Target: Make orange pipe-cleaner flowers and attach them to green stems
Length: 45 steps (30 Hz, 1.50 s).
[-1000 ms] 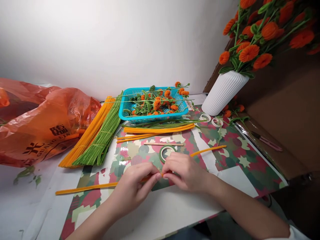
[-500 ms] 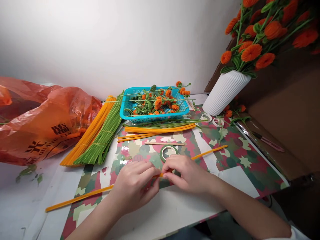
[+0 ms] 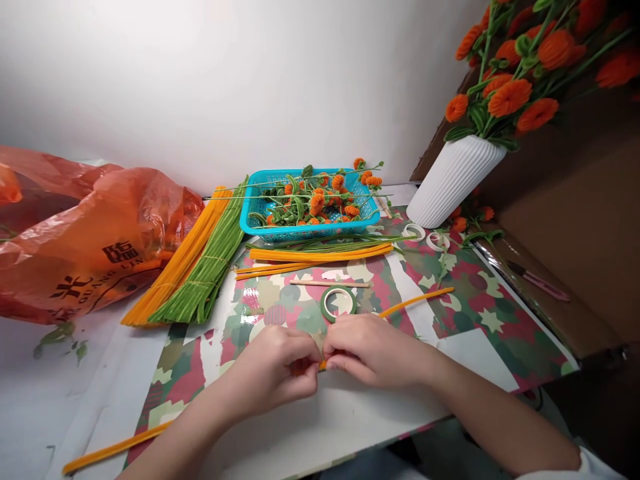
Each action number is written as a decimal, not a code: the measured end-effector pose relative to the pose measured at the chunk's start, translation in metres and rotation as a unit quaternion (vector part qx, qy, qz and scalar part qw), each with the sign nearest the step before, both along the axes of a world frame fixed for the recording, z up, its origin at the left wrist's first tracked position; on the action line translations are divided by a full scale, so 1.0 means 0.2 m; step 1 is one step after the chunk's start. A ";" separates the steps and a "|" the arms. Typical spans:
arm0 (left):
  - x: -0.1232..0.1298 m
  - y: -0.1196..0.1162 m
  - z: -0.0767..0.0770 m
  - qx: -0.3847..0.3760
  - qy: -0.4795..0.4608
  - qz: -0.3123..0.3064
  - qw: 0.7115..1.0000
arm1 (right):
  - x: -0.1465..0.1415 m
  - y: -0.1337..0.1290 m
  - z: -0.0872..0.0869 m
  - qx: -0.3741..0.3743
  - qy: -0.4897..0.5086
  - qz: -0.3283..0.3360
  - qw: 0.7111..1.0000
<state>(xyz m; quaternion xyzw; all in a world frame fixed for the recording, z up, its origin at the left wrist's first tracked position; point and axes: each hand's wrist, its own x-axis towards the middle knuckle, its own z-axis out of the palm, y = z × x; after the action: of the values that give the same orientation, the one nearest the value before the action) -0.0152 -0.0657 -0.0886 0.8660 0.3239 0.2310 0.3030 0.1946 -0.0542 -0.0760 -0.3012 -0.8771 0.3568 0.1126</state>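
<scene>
Orange pipe cleaner: left end has swung nearer. I see left hand and right hand pinched closed on it mid-length, above tabletop; likely light, fuzzy, bendable: hold near centre.

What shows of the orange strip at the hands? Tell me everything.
The orange strip is long, slim and looks fuzzy, like pipe cleaner. The left hand and right hand both hold it, a short bit showing between them. One straight length slants off toward the lower left; another reaches past the right hand. Any join is hidden.
</scene>
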 end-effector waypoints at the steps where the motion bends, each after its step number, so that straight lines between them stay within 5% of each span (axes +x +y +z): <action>1: 0.00 0.00 0.00 -0.027 -0.013 0.003 1.000 | 0.00 0.00 0.00 0.004 0.005 0.003 1.000; 7: 0.01 0.02 0.00 -0.205 -0.042 0.011 0.978 | 0.01 0.00 -0.01 0.033 0.037 0.008 0.999; 15: 0.02 0.03 -0.02 -0.431 -0.069 0.040 0.899 | 0.01 0.01 -0.04 0.124 0.064 0.031 0.990; 19: 0.01 0.04 -0.01 -0.471 -0.082 0.054 0.877 | 0.01 0.01 -0.05 0.169 0.063 0.017 0.983; 24: -0.02 0.05 0.03 -0.400 -0.055 0.068 0.912 | 0.01 0.01 -0.04 0.144 0.075 0.001 0.987; 28: -0.04 0.02 0.04 -0.144 -0.020 0.040 0.989 | 0.01 0.01 -0.04 0.115 0.065 -0.013 0.991; 33: -0.03 0.01 0.00 0.103 0.000 0.026 0.994 | 0.01 0.01 -0.03 0.064 0.032 -0.036 0.997; 38: -0.03 0.01 0.00 0.141 0.008 0.036 0.989 | 0.01 0.01 -0.02 0.059 0.040 -0.044 0.996; 45: -0.03 0.01 0.02 0.065 -0.027 0.044 0.997 | 0.00 0.01 -0.04 0.085 0.108 -0.049 0.989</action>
<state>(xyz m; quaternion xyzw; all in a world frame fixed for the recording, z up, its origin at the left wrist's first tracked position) -0.0217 -0.0643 -0.0850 0.8623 0.3375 0.2875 0.2446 0.1948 -0.0519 -0.0849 -0.2930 -0.8713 0.3049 0.2492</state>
